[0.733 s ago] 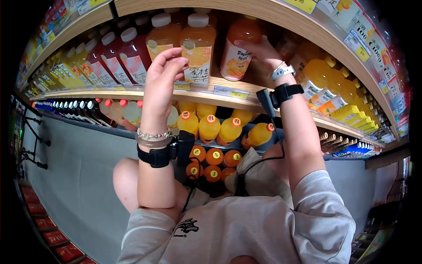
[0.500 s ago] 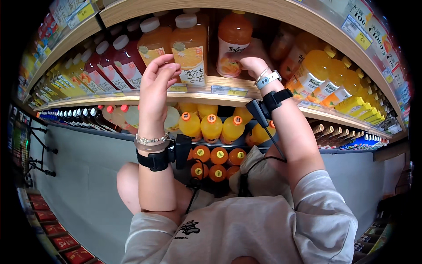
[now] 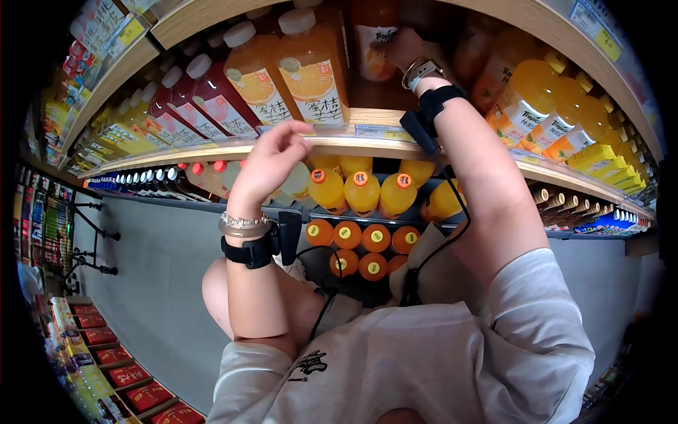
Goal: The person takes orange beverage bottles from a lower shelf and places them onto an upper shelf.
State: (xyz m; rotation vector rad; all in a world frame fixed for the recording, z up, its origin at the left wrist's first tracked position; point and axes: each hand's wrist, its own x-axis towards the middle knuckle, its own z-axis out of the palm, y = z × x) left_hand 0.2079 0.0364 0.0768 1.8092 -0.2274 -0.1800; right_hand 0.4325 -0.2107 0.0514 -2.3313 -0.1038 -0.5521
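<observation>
An orange juice bottle (image 3: 374,53) with a white label stands deep in the gap on the wooden shelf, its top cut off by the upper shelf board. My right hand (image 3: 406,48) reaches into that shaded gap and is closed against the bottle's right side; its fingertips are partly hidden. My left hand (image 3: 277,164) hovers before the shelf's front edge, loosely curled with fingers apart and holding nothing. Just beyond it stand two square orange juice bottles (image 3: 311,74) with white caps, and dark red juice bottles (image 3: 222,95) beside them.
Yellow juice bottles (image 3: 540,106) crowd the shelf to the right of my forearm. The wooden shelf edge (image 3: 339,146) carries price tags. Beneath it are yellow bottles with orange caps (image 3: 361,194) and orange-topped bottles (image 3: 374,238) near my knees. A black wheeled rack (image 3: 78,226) stands left.
My right hand and the juice bottle at it have moved farther back into the shelf. My left hand has lowered away from the square bottles. The whole view has shifted slightly.
</observation>
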